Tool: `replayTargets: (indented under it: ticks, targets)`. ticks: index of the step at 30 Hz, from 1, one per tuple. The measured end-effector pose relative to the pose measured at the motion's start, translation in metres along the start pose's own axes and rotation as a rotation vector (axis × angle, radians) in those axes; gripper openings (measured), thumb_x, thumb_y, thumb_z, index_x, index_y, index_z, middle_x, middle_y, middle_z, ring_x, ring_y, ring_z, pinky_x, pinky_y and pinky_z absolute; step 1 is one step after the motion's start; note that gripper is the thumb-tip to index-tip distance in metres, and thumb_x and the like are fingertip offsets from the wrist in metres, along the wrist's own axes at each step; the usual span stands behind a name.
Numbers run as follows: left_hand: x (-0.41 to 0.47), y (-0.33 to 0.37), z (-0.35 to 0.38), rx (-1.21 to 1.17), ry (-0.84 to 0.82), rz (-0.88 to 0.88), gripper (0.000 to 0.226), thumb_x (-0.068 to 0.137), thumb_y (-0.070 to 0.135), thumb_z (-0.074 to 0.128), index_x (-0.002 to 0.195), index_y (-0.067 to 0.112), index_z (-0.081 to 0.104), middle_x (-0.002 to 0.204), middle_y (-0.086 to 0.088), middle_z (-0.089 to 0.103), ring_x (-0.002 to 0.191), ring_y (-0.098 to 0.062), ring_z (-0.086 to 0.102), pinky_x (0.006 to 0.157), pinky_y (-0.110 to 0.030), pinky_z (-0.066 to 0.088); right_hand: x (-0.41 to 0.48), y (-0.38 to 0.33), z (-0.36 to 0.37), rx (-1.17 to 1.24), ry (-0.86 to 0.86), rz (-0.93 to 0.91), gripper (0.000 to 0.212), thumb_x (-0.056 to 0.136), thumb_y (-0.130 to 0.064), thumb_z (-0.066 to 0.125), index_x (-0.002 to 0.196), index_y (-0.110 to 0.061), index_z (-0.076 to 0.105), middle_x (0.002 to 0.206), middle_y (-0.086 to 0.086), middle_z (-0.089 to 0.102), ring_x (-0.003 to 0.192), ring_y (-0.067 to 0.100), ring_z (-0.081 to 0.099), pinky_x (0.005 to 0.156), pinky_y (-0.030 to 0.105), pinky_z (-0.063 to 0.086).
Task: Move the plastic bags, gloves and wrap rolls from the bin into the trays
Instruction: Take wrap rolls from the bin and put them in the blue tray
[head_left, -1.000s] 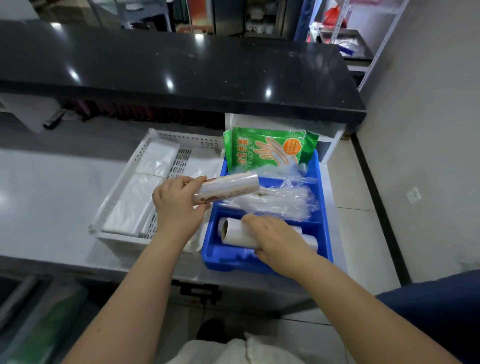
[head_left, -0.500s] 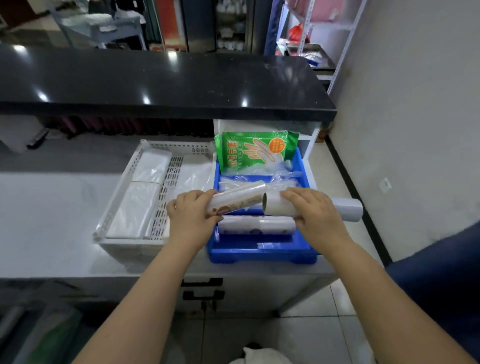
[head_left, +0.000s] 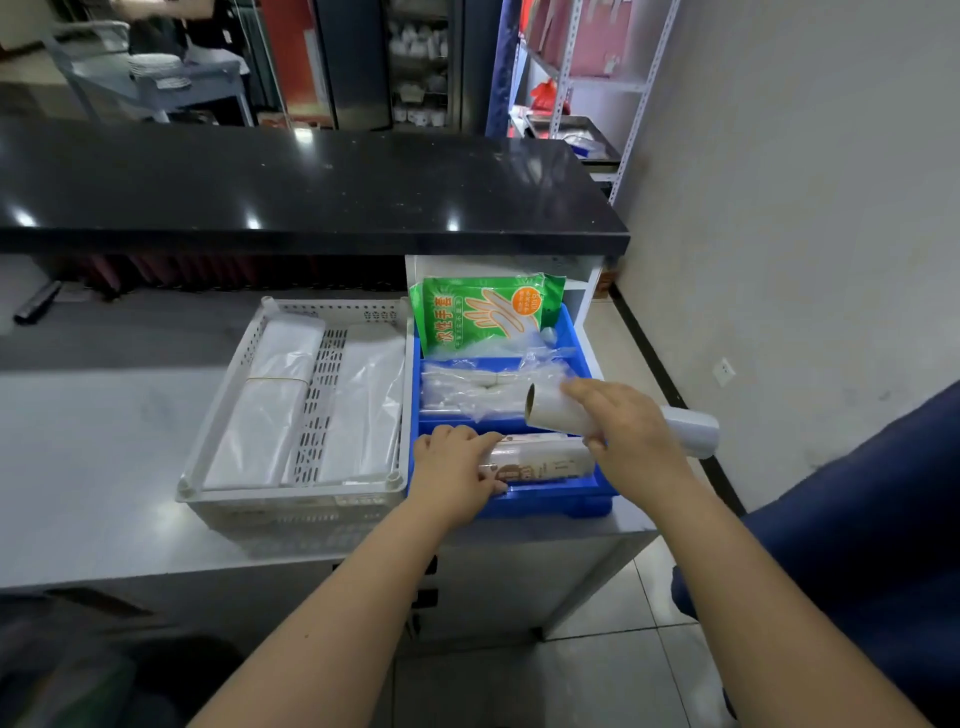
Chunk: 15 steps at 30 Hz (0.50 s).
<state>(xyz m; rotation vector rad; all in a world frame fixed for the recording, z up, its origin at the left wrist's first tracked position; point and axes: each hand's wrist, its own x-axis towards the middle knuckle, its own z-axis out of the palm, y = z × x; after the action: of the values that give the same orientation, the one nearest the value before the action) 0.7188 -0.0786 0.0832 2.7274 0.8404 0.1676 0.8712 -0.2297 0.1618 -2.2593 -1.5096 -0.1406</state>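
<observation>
A blue tray (head_left: 582, 332) stands on the counter's right end. A green pack of gloves (head_left: 480, 314) leans at its back, and clear plastic bags (head_left: 467, 389) fill its middle part. My left hand (head_left: 452, 470) grips a printed wrap roll (head_left: 543, 462) lying in the tray's front compartment. My right hand (head_left: 628, 431) holds a plain white wrap roll (head_left: 691, 428) in the air over the tray's right front, slightly tilted. Left of the blue tray, a white slotted tray (head_left: 317, 405) holds two stacks of white plastic bags (head_left: 275, 400).
A raised black countertop (head_left: 311, 187) runs along the back. The grey counter surface (head_left: 93, 441) stretches left of the white tray. A white wall is on the right, with tiled floor (head_left: 597, 686) below. A dark blue thing (head_left: 852, 525) stands at the right edge.
My left hand lowered the printed roll into the blue tray's front compartment. My right hand lifted a plain roll out of that compartment and keeps it above the tray.
</observation>
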Motion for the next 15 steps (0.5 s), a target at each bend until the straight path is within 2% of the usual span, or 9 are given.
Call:
replayTargets:
  ticks: [4, 8, 15]
  targets:
    - [-0.003, -0.006, 0.006, -0.051, 0.01, -0.009, 0.057, 0.083, 0.05, 0.056, 0.136, 0.037, 0.041, 0.124, 0.005, 0.052, 0.115, -0.021, 0.039, 0.097, -0.039, 0.03, 0.001, 0.009, 0.012, 0.002, -0.085, -0.003, 0.067, 0.079, -0.003, 0.067, 0.137, -0.026, 0.044, 0.138, -0.002, 0.05, 0.124, 0.018, 0.043, 0.105, 0.035, 0.031]
    - [-0.01, -0.006, 0.008, -0.121, 0.036, -0.032, 0.049, 0.084, 0.041, 0.056, 0.133, 0.033, 0.049, 0.131, 0.006, 0.051, 0.12, -0.02, 0.04, 0.101, -0.039, 0.032, 0.005, 0.012, 0.022, 0.005, -0.113, -0.038, 0.066, 0.079, -0.006, 0.069, 0.136, -0.027, 0.043, 0.136, -0.002, 0.052, 0.121, 0.018, 0.046, 0.104, 0.034, 0.035]
    - [-0.024, -0.04, -0.033, -0.035, 0.23, -0.147, 0.048, 0.08, 0.033, 0.063, 0.127, 0.03, 0.055, 0.123, 0.003, 0.056, 0.117, -0.022, 0.044, 0.095, -0.041, 0.036, 0.024, -0.001, 0.048, 0.0, -0.19, -0.198, 0.068, 0.08, -0.004, 0.067, 0.139, -0.025, 0.041, 0.14, 0.0, 0.049, 0.124, 0.022, 0.043, 0.106, 0.036, 0.03]
